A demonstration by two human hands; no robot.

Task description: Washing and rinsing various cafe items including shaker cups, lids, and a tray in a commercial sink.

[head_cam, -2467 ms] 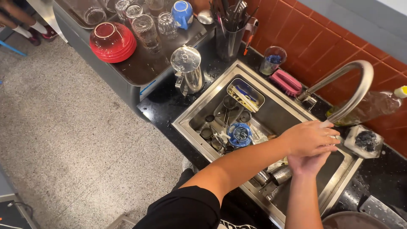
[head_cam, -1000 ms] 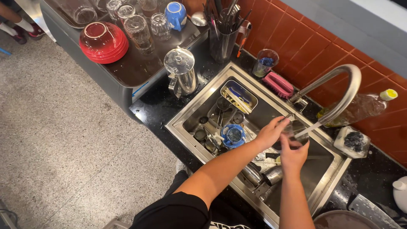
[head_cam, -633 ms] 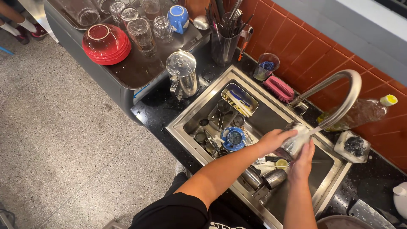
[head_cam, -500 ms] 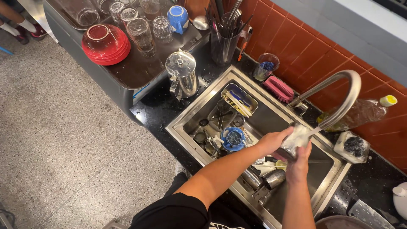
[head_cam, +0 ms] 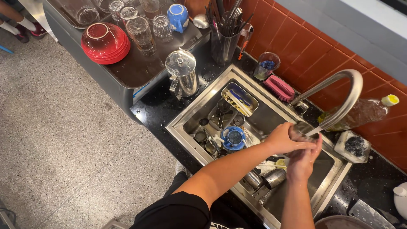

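At ten o'clock from my hands the stack of red bowls [head_cam: 106, 42] sits on the grey tray [head_cam: 140, 72] among upturned drinking glasses [head_cam: 140, 32], and the steel jug [head_cam: 183, 74] stands nearer, just outside the sink [head_cam: 199, 108]. Down in the basin at nine o'clock lies a blue cup [head_cam: 232, 138] among small metal pieces. My left hand [head_cam: 284, 139] is wrapped round a small dark cup [head_cam: 299, 130], fingers curled shut on its side, holding it right under the mouth of the arched tap [head_cam: 343, 91], where water looks to be running. I judge it light and rigid but slick with water, so the wall is best gripped all round rather than pinched at the rim. My right hand [head_cam: 304, 157] comes up from six o'clock, fingers half closed and pressed against the cup's lower side and against my left fingers. At three o'clock a scouring pad rests in its dish [head_cam: 352, 146], a plastic bottle [head_cam: 360, 114] behind it.
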